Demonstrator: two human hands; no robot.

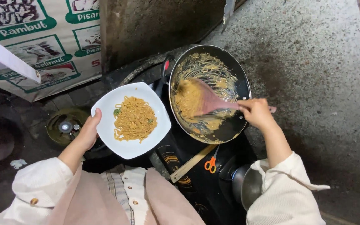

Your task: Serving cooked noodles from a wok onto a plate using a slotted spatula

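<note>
Nearest, one pair of orange-handled scissors (210, 163) and one wooden stick (192, 163) lie on the black stove top (180, 146). The left hand (89, 131) clamps the left rim of one white squarish plate (109, 125) bearing fried yellow noodles (134, 118), thumb on top. The right hand (256, 112) is closed around one pink spatula (209, 100), its blade inside one black round wok (240, 85) beyond the fingers.

head cam, looking straight down, close over wok (209, 93), plate (130, 121)

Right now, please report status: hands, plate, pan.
Left hand holds plate of noodles. Right hand holds spatula in pan. Nothing between them.
</note>
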